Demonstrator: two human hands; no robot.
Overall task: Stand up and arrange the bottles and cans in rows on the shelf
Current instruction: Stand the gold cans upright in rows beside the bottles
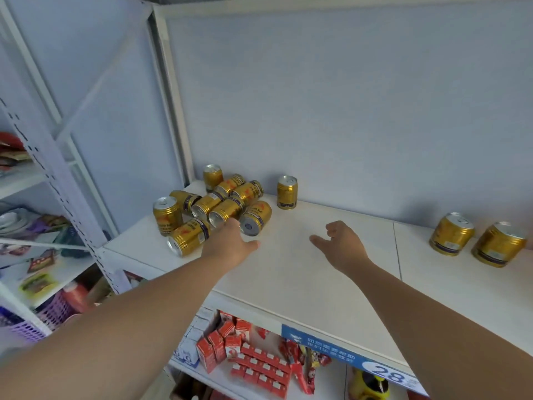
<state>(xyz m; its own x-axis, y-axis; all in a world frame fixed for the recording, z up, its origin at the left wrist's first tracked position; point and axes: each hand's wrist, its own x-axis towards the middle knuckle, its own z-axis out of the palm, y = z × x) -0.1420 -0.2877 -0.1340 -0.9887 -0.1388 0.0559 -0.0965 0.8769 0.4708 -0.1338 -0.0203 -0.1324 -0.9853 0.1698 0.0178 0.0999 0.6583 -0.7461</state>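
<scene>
A heap of several gold cans [219,207] lies on its sides at the back left of the white shelf [302,278]. Two gold cans stand upright at the heap's edges, one at the front left [167,216] and one at the back [212,176]. Another upright can [287,192] stands alone against the back wall. Two more upright cans [451,233] [500,244] stand at the far right. My left hand [227,243] reaches to the heap, fingertips at a lying can [255,217], holding nothing. My right hand [341,245] hovers over the bare shelf, fingers loosely curled, empty.
A white upright post [173,90] and a blue back panel bound the shelf. Below, a lower shelf holds red cartons [227,342] and snack packs. A blue price strip [346,353] runs along the shelf front. A neighbouring rack [43,174] at left holds mixed goods.
</scene>
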